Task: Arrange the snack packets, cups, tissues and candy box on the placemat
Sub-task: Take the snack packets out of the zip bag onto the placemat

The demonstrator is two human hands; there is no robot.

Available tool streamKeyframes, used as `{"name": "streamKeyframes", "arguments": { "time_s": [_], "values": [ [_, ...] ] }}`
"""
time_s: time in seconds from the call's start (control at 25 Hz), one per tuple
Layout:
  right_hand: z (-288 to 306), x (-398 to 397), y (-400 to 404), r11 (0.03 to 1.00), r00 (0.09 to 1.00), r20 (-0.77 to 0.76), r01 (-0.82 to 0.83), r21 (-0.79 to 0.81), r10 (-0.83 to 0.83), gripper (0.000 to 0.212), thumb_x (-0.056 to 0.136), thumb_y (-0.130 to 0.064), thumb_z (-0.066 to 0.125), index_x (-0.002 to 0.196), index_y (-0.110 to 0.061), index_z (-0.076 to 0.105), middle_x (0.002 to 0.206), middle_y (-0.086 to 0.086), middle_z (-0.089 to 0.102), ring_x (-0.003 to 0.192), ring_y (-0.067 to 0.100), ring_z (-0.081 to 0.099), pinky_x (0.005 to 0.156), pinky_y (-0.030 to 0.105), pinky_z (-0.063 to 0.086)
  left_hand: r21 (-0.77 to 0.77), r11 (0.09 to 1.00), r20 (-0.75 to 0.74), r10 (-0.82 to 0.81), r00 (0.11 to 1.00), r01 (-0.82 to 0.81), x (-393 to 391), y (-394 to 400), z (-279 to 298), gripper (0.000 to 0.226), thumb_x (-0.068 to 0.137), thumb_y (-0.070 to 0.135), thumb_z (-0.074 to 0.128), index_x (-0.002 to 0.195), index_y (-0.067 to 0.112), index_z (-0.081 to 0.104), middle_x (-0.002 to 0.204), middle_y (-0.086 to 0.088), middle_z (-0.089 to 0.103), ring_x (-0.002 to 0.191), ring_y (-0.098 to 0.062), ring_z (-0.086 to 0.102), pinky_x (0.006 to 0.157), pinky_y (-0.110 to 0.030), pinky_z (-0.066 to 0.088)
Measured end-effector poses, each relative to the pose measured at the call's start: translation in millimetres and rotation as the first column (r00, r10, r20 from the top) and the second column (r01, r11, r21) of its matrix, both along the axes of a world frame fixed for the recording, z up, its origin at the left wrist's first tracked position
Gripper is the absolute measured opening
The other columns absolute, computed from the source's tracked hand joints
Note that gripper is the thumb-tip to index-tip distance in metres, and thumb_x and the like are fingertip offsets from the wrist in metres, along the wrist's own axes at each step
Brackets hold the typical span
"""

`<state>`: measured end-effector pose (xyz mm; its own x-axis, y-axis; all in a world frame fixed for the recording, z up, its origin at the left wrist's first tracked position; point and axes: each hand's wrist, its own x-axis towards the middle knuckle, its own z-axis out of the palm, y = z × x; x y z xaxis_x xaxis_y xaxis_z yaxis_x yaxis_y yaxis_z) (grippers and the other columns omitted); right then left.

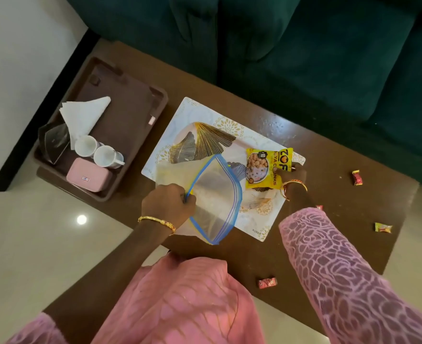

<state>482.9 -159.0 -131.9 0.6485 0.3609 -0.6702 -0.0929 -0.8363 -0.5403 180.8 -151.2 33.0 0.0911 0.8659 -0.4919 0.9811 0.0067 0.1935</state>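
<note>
A white placemat (200, 115) with gold leaf prints lies on the brown table. My left hand (167, 204) grips the blue rim of a clear zip bag (214, 194) held wide over the mat's near side. My right hand (295, 173) pinches a yellow snack packet (267, 167) that rests on the mat's right end. On a brown tray (130, 100) to the left are two white cups (87, 145) (105, 156), folded white tissues (83, 115) and a pink candy box (88, 176).
Several wrapped candies lie loose on the table, such as a red candy (357, 177), a yellow candy (383, 227) and a second red candy (267, 283). A dark clear holder (54, 141) stands in the tray. A green sofa (304, 45) runs behind the table.
</note>
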Motion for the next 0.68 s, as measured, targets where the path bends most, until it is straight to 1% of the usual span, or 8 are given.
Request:
{"name": "streamKeyframes", "arguments": {
  "time_s": [0.2,0.28,0.36,0.48,0.52,0.56,0.64,0.68],
  "values": [
    [8,-9,-6,0.996,0.995,0.059,0.084,0.014,-0.085,0.05,0.073,-0.012,0.076,0.117,-0.005,0.055,0.12,0.018,0.063,0.107,0.034,0.061,0.094,0.045,0.05,0.02,1.0,0.056,0.016,0.998,-0.017,-13,-6,0,0.047,0.078,0.037,0.058,0.044,0.015,0.033,0.046,0.003,0.036,0.058,-0.026,0.044,0.05,-0.026,0.028],
    [27,-21,-12,0.986,0.962,0.217,0.159,0.058,-0.168,0.044,0.077,-0.014,0.072,0.115,-0.005,0.053,0.12,0.018,0.06,0.111,0.033,0.057,0.093,0.041,0.046,0.032,0.998,0.074,0.042,0.996,-0.045,-20,-7,3,0.047,0.078,0.035,0.059,0.045,0.015,0.033,0.048,0.002,0.037,0.06,-0.027,0.045,0.051,-0.026,0.029],
    [60,-41,-17,0.959,0.896,0.355,0.212,0.189,-0.268,0.03,0.08,-0.009,0.063,0.107,-0.001,0.057,0.112,0.022,0.06,0.104,0.033,0.058,0.09,0.039,0.046,0.061,0.995,0.138,0.064,0.988,-0.073,-30,-7,9,0.047,0.077,0.029,0.062,0.044,0.016,0.031,0.051,0.0,0.037,0.06,-0.03,0.046,0.052,-0.026,0.03],
    [125,-94,-26,0.875,0.861,0.361,0.172,0.453,-0.357,0.01,0.078,-0.002,0.055,0.086,-0.004,0.061,0.093,0.015,0.063,0.079,0.021,0.058,0.073,0.025,0.046,0.093,0.974,0.297,0.169,0.94,-0.205,-52,-8,17,0.031,0.073,0.014,0.066,0.055,0.018,0.041,0.065,-0.005,0.049,0.068,-0.032,0.054,0.058,-0.03,0.036],
    [146,-116,-31,0.845,0.888,0.331,0.108,0.523,-0.318,0.009,0.078,-0.001,0.055,0.08,-0.007,0.061,0.084,0.012,0.063,0.071,0.017,0.055,0.066,0.019,0.044,0.109,0.957,0.343,0.218,0.914,-0.269,-62,-7,19,0.018,0.072,0.009,0.066,0.067,0.014,0.049,0.071,-0.007,0.055,0.071,-0.031,0.056,0.062,-0.032,0.042],
    [165,-141,-38,0.821,0.929,0.287,0.03,0.57,-0.233,0.011,0.078,0.0,0.056,0.077,-0.01,0.061,0.077,0.01,0.062,0.066,0.014,0.055,0.061,0.017,0.043,0.117,0.939,0.371,0.26,0.891,-0.323,-73,-7,22,0.015,0.072,0.006,0.065,0.082,0.01,0.054,0.079,-0.009,0.061,0.074,-0.031,0.059,0.068,-0.035,0.047],
    [202,-208,-52,0.787,0.972,0.231,-0.18,0.59,0.049,0.011,0.078,0.002,0.06,0.076,-0.009,0.062,0.071,0.008,0.064,0.062,0.013,0.057,0.058,0.013,0.045,0.144,0.937,0.402,0.24,0.884,-0.32,-118,-6,32,0.028,0.073,0.003,0.064,0.1,0.007,0.057,0.092,-0.013,0.067,0.081,-0.034,0.064,0.077,-0.04,0.051],
    [205,-228,-55,0.773,0.951,0.229,-0.302,0.559,0.206,0.011,0.078,0.003,0.062,0.077,-0.007,0.064,0.071,0.008,0.066,0.061,0.014,0.059,0.058,0.011,0.046,0.16,0.941,0.395,0.216,0.893,-0.298,-130,-5,28,0.029,0.074,0.002,0.063,0.103,0.007,0.059,0.095,-0.015,0.069,0.083,-0.035,0.065,0.079,-0.039,0.051]
  ]
}}
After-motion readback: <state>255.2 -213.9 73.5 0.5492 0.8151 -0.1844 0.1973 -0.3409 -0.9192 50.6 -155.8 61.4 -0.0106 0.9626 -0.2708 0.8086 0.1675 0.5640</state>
